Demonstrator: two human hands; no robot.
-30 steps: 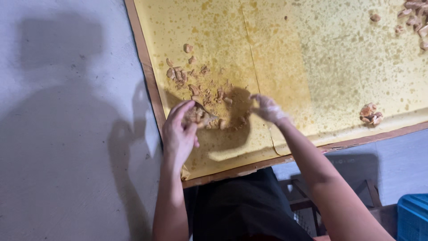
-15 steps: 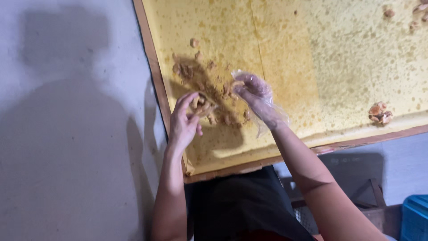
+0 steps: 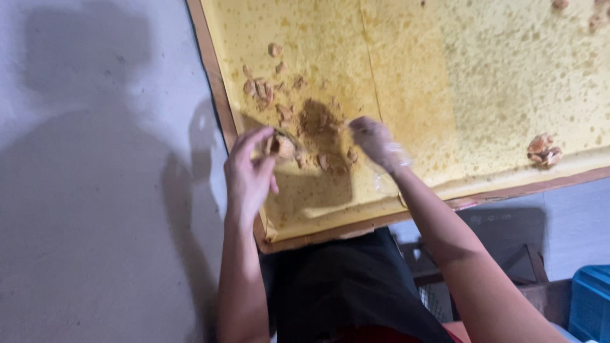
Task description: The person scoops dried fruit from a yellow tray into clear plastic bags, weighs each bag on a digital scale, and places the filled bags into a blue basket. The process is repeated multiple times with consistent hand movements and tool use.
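Note:
My left hand is bare and curled around a small brown lump of food at the near left corner of a big wooden-framed tray lined with stained yellow paper. My right hand wears a thin clear plastic glove, its fingers bunched and resting on the paper beside a scatter of brown food pieces. Whether it grips any piece is unclear.
More small brown pieces lie toward the tray's left edge, and another clump sits near its front right edge. A grey wall or floor surface is at the left. A blue crate and a dark stool frame are at the lower right.
My left hand has lifted a lump off the paper and holds it. My right hand has dropped from a raised position down to the scattered pieces.

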